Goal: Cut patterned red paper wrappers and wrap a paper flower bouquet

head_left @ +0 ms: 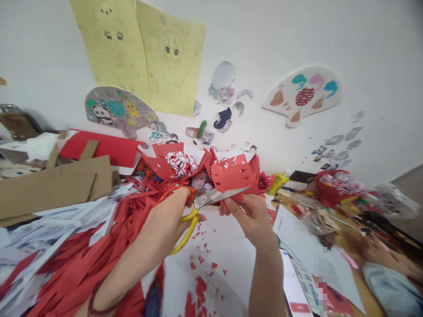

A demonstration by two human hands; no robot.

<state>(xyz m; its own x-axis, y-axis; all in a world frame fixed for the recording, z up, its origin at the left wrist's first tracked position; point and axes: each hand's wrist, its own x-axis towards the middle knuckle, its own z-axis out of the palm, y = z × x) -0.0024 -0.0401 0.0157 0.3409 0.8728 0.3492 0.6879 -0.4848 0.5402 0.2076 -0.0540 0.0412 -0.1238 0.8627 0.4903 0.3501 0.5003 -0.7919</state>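
Red paper (238, 198): pinching a small piece of it between thumb and fingers of the right hand (249, 213), mostly hiding it behind fingertips and metal. Gripping the scissors (203, 200) in the curled left hand (175, 204), hooking the orange and yellow handles, pointing the blades toward the right hand. Being unable to tell whether touching the paper with the blades or not. Holding both hands near each other above a white sheet (236, 259), over a scatter of red scraps (201, 287). Wearing a dark band (93, 304) on the left wrist. Reaching the left forearm across a heap of red strips (89, 264), with white strips (23, 246) and brown cardboard (53, 187) farther left. Facing two red-wrapped bundles of red-and-white paper flowers, side by side just beyond the scissors: left bundle (181, 164), right bundle (233, 176). Looking toward a pale wall (297, 35) bearing yellow drawings (172, 70) and two painted fans (302, 97). Having a phone (294, 281) beside the right forearm. Seeing, farther right, another person's blurred hand (376, 251) in a pale blue sleeve (391, 281); being unable to tell that hand's grip.
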